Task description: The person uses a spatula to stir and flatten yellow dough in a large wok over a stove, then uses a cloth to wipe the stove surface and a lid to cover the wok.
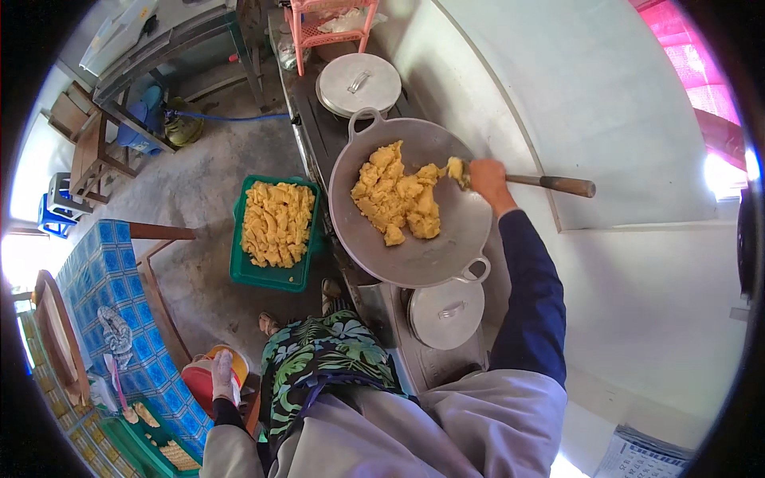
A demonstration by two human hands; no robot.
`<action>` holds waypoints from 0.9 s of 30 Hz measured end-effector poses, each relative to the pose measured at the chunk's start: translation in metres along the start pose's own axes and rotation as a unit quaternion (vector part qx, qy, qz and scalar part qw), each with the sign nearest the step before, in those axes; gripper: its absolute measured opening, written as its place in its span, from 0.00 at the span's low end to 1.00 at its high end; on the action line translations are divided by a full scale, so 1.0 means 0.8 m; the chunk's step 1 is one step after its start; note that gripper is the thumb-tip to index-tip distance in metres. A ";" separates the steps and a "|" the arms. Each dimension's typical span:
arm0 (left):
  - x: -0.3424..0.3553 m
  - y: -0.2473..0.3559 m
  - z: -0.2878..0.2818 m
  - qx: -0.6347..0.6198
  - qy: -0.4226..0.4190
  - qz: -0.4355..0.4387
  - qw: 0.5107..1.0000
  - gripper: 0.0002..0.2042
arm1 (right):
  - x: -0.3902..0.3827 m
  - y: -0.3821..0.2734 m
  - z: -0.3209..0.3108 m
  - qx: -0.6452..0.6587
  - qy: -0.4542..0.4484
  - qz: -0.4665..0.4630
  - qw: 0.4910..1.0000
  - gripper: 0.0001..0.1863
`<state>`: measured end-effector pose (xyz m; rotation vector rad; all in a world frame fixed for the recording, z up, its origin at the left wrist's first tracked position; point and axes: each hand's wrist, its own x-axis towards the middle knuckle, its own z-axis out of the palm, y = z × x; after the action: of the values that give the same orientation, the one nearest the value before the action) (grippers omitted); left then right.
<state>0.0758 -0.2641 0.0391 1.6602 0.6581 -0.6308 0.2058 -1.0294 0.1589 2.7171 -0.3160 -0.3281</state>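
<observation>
Nearest, the left hand (223, 374) hung low beside an orange-and-red plastic bowl (209, 374), whether gripping anything I could not tell. Farther out, the right hand (488, 180) was clamped on a long wooden-handled spatula (558, 184), its axis running rightward, blade in the yellow dough (398, 199) inside the wide grey metal wok (414, 209).

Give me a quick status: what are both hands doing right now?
Right hand grips wooden-handled spatula, blade in yellow dough in the wok. Left hand rests low on a round container. Nothing blocking the wok.
</observation>
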 end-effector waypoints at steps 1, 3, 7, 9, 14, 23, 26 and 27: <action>-0.003 0.011 0.007 -0.004 0.013 0.005 1.000 0.09 | 0.012 0.007 0.006 0.002 0.016 0.003 1.000 0.09; -0.002 0.009 0.004 -0.013 0.023 0.003 1.000 0.10 | 0.030 -0.004 0.033 0.042 0.025 -0.009 0.999 0.09; -0.011 -0.058 -0.021 -0.005 0.065 -0.064 0.996 0.09 | 0.029 -0.076 0.049 0.071 0.038 -0.101 0.992 0.07; -0.028 -0.095 -0.034 0.008 0.044 -0.110 0.993 0.08 | 0.011 -0.072 0.044 0.083 0.006 -0.099 0.992 0.08; -0.067 -0.102 -0.014 0.031 0.060 -0.172 0.983 0.09 | -0.016 -0.028 0.011 0.060 -0.040 0.092 0.993 0.08; -0.057 -0.082 -0.007 -0.001 0.083 -0.182 0.980 0.11 | 0.042 -0.091 0.032 0.116 -0.032 0.008 0.993 0.11; -0.054 -0.088 -0.019 -0.029 0.099 -0.138 0.985 0.09 | 0.041 -0.071 -0.001 0.133 -0.028 0.100 0.986 0.11; -0.055 -0.091 -0.021 -0.037 0.105 -0.131 0.985 0.09 | 0.030 -0.062 -0.014 0.136 -0.056 0.142 0.979 0.12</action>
<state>-0.0063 -0.2394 0.0237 1.5964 1.0537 -0.6134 0.2402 -0.9872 0.1452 2.8672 -0.8253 -0.3798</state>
